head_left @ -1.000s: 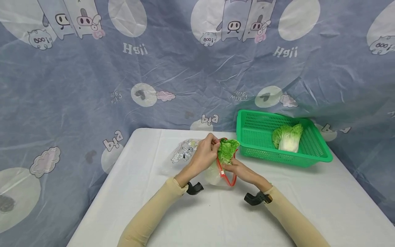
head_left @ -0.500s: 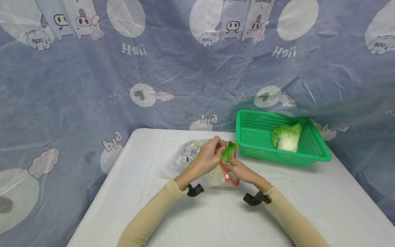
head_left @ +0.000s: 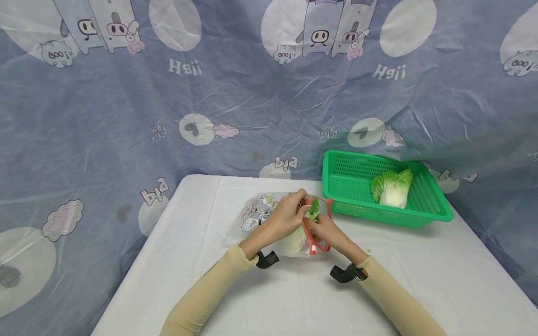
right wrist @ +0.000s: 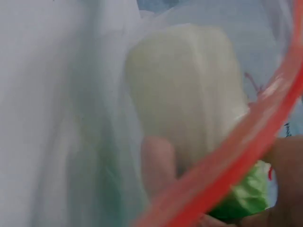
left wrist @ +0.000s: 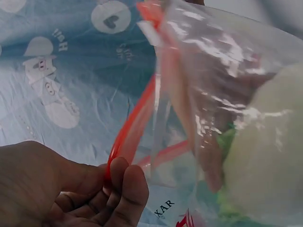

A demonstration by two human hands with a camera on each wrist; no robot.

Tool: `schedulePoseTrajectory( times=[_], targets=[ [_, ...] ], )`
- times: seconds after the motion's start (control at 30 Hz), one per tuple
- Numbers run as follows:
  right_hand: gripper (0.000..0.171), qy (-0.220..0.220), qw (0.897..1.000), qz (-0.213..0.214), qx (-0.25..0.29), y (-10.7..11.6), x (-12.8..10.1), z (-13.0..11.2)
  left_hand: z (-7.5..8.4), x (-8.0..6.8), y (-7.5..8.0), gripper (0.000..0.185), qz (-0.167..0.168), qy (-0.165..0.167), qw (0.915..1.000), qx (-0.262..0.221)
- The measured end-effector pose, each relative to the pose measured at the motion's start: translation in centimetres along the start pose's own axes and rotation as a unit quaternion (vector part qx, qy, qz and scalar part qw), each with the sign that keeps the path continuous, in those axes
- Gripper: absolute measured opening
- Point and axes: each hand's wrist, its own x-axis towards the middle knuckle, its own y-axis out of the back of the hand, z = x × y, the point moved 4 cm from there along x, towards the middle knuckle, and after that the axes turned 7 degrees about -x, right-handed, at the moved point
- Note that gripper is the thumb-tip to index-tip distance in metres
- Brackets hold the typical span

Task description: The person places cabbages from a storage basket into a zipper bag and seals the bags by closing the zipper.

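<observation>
Napa cabbage: The pale vegetable (head_left: 294,241) lies stem end first inside a clear zip bag, a tuft of leaf showing at the mouth, on the far half of the bench (head_left: 286,301).
Zip bag: The printed pouch (head_left: 257,213) lies between the bench's far left corner and the basket, its mouth toward the basket.
Left hand: The hand (head_left: 287,215) has its grip pinched, thumb against fingers, on the red zip strip (left wrist: 124,135).
Right hand: The hand (head_left: 329,232) reaches into the mouth, its grip appearing to clasp the leafy end; blur hides some fingers.
Bagging technique: The work calls for a taut rim on the left and a gentle push on the right, with loose leaves gathered inward so none catch in the zip; pressing on the firm stem should bruise less than squeezing leaf.
Film: Thin, glossy and creased, with cartoon line drawings; it could cling to the cabbage.
Zip: A smooth red plastic band, bowed into a loop, with a white slider (head_left: 313,249) toward the near edge.
Vegetable texture: Smooth, stout, rounded stem; crinkled green leaf.
Basket: Perforated green plastic, rectangular, this carrier (head_left: 378,213) sits at the bench's far right corner, a second cabbage (head_left: 394,192) inside.
</observation>
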Motion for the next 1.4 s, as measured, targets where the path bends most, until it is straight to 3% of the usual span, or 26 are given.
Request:
schedulePoseTrajectory(
  times=[0.17,0.27,0.37,0.57,0.73,0.87,0.97,1.07,1.2,1.4],
  targets=[
    [0.057,-0.001,0.996,0.027,-0.086,0.9,-1.2,-1.0,-0.3,0.1,-0.1,0.006,-0.006,0.011,0.9999,0.009],
    [0.051,0.002,0.996,0.043,-0.075,2.1,-2.4,-2.0,-0.5,0.0,0.1,0.005,-0.002,0.020,0.9997,0.009],
    [0.044,-0.006,0.993,0.086,-0.078,3.4,-3.3,-2.5,-0.6,0.0,0.4,0.005,0.005,0.031,0.9995,0.002],
    [0.041,-0.004,0.966,0.213,-0.150,5.3,-3.3,-1.9,-0.6,-0.2,0.9,0.004,0.004,0.045,0.9990,-0.004],
    [0.042,0.055,0.959,0.240,-0.142,5.4,-2.1,-1.1,-0.4,-0.2,1.0,0.006,-0.005,0.050,0.9987,0.006],
    [0.027,0.095,0.961,0.240,-0.101,5.6,-1.5,-0.8,-0.1,-0.1,1.4,0.007,-0.006,0.054,0.9985,0.009],
    [0.018,0.112,0.964,0.239,-0.020,6.0,-1.6,-0.9,0.1,0.0,2.0,0.007,0.003,0.055,0.9985,-0.002],
    [0.020,0.117,0.963,0.232,0.077,6.6,-1.9,-1.4,0.4,0.0,2.9,0.006,0.021,0.059,0.9979,-0.016],
    [0.031,0.104,0.957,0.216,0.166,7.3,-2.7,-2.3,0.5,-0.2,4.2,0.004,0.038,0.074,0.9960,-0.031],
    [0.032,0.094,0.942,0.195,0.256,7.7,-3.8,-3.5,0.6,-0.5,4.9,0.006,0.022,0.099,0.9941,-0.040]
  ],
)
